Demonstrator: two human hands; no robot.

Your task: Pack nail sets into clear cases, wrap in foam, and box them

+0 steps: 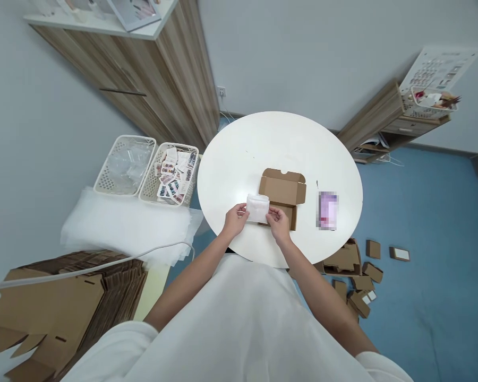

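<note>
Between my two hands is a small, white, folded packet [257, 208], its surface soft and slightly see-through like foam wrap. My left hand [236, 220] pinches its left edge, and my right hand [278, 222] grips the lower right corner. What lies inside the packet, if anything, cannot be made out. Just behind and to the right, a brown cardboard box [282, 190] lies with its lid folded back; the packet and my right hand cover part of its front. Farther right on the white round table [239, 154] is a pixelated purple and pink item [327, 210].
Left of the table stand a basket of clear plastic bags [129, 162] and a basket of printed cards [175, 175]. White foam sheets [131, 220] and flattened cardboard boxes [59, 302] are stacked nearer me. Small closed boxes [358, 302] lie on the blue floor at right.
</note>
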